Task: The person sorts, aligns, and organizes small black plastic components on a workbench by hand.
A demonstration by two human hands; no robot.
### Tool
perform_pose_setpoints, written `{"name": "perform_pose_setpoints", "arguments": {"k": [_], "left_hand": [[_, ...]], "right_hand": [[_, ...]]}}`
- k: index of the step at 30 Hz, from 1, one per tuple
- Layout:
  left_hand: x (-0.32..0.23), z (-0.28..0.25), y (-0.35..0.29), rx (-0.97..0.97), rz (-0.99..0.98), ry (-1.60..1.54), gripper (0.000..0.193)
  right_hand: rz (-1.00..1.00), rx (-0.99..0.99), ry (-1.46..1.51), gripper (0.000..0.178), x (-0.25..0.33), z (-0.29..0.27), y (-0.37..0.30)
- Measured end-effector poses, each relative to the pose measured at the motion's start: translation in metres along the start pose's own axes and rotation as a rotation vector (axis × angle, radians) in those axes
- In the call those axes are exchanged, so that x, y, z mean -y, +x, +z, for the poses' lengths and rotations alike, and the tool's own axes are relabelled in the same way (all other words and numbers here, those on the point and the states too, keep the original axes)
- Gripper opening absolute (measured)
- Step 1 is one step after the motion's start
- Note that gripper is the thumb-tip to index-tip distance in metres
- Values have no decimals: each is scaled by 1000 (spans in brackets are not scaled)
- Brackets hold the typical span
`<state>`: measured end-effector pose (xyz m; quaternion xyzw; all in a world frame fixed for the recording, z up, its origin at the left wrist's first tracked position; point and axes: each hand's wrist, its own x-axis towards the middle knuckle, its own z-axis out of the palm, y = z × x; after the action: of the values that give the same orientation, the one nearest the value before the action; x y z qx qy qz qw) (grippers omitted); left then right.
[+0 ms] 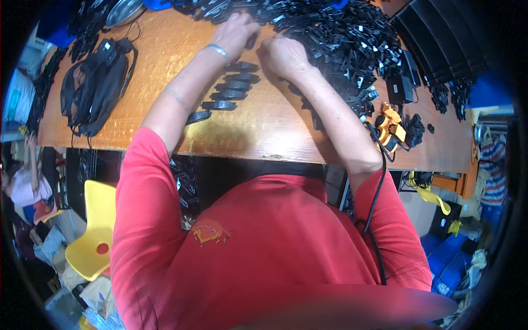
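Note:
At the far side of the wooden table, my left hand [235, 36] bends its fingers down by the edge of a heap of black plastic parts [352, 47]. A black plastic piece [251, 41] sits against its thumb side, partly hidden by the hand. Close by on the right, my right hand [283, 55] is closed, its fingertips curled under; whatever they hold is hidden. Between my forearms several curved black plastic pieces [231, 94] lie in a slanting row, one behind another.
A black bag [99, 88] with straps lies on the table [159, 41] at left, near a metal bowl [124, 12]. Yellow-orange parts [389, 125] with a black cord and a black box [400, 89] are at right. A yellow chair [93, 231] stands at lower left; another person [30, 184] is beyond.

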<state>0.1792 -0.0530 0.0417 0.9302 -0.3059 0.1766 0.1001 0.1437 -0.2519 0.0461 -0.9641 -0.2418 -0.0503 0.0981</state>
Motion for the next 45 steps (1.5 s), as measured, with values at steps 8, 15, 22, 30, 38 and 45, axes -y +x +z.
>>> {"name": "perform_pose_setpoints", "arguments": {"k": [8,15,22,30,38,45], "left_hand": [[-3,-6,-13,122,-60,-63,21],[11,9,-40,-12,-258,-330,24],[12,14,-48,-34,-301,-285,25],[9,19,-50,-60,-329,-341,23],[10,21,-44,-76,-293,-328,22],[23,-2,-42,276,-296,-505,27]], "right_hand": [[19,-189,307,36,-15,-7,-17],[76,-237,303,23,-3,3,-17],[99,-145,-7,18,-7,-4,-11],[16,-283,134,24,-6,15,3],[-207,-249,57,18,-8,26,31],[-91,-13,171,26,-10,-1,11]]}}
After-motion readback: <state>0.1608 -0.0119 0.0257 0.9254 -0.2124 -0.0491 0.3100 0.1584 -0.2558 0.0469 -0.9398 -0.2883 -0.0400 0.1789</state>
